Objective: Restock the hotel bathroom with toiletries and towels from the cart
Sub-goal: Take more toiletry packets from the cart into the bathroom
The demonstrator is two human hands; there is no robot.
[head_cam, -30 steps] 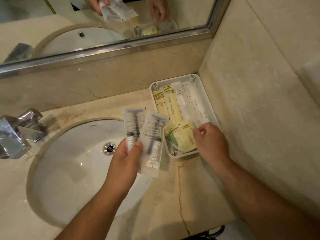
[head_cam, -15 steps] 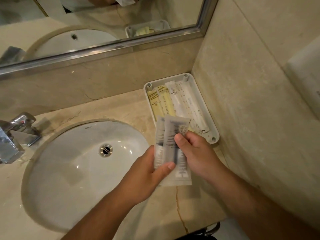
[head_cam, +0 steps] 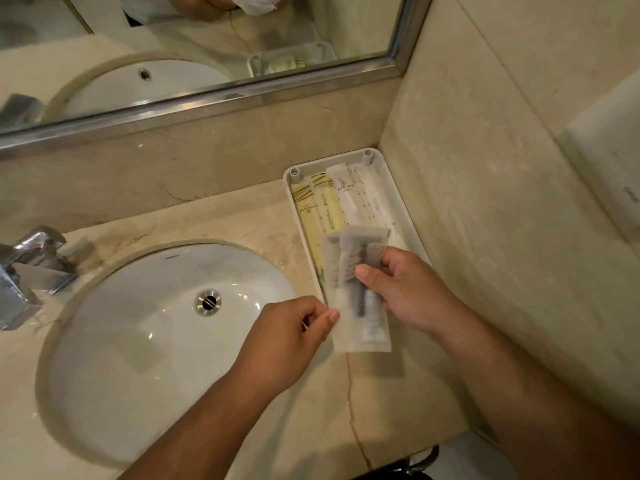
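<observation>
Pinched between thumb in front and fingers behind, the right hand [head_cam: 412,292] holds two razor packets [head_cam: 360,306] overlapped in a loose fan above the near end of the tray [head_cam: 330,160]. The left hand [head_cam: 291,330] seems to nip only their lower left edge between thumb and forefinger. The marble counter [head_cam: 311,427] narrows here into a corner, so there is little flat stone to catch a dropped packet. The basin [head_cam: 138,341] lies just to the left, its rim close to the tray's long side. A packet sliding out of the fan that way would likely skid down the bowl and get wet. The tray is already lined with long sachets [head_cam: 325,209] lying lengthwise. Razors laid on top may ride up over them, tilt against the low rim and spill over it. Slick wrappers under one thumb can also shear apart, so the back packet could drop unnoticed. Smallest of all, the open drain [head_cam: 207,302] sits at the bottom of the bowl, where any fallen packet would probably end up.
</observation>
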